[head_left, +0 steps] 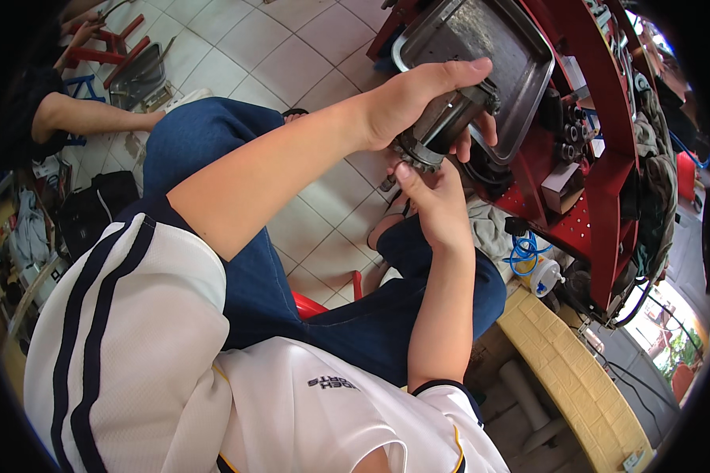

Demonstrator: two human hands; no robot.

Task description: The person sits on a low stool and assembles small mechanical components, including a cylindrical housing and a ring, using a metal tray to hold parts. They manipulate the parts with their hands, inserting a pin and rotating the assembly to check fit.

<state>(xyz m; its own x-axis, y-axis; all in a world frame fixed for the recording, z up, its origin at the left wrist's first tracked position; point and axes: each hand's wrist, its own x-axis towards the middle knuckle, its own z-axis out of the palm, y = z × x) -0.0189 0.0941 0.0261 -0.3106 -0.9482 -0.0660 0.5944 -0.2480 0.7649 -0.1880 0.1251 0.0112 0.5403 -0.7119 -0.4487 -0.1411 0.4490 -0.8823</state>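
Above my knees, beside the red cart, I hold a dark cylindrical metal part (440, 124) with a toothed ring (423, 160) at its lower end. The part is tilted, its far end up and to the right. My left hand (402, 98) wraps round the body from above, with the thumb stretched along the top and fingertips showing on the right side. From below, my right hand (443, 201) holds the toothed end, its thumb against the ring. Its other fingers are partly hidden by the part.
A grey metal tray (521, 94) lies on the red cart (619, 189), close beyond my hands. A small box (562, 188) and a blue hose (527, 248) are to the right. A yellow padded bench (580, 370) stands lower right. Another person's leg (87, 114) shows at left.
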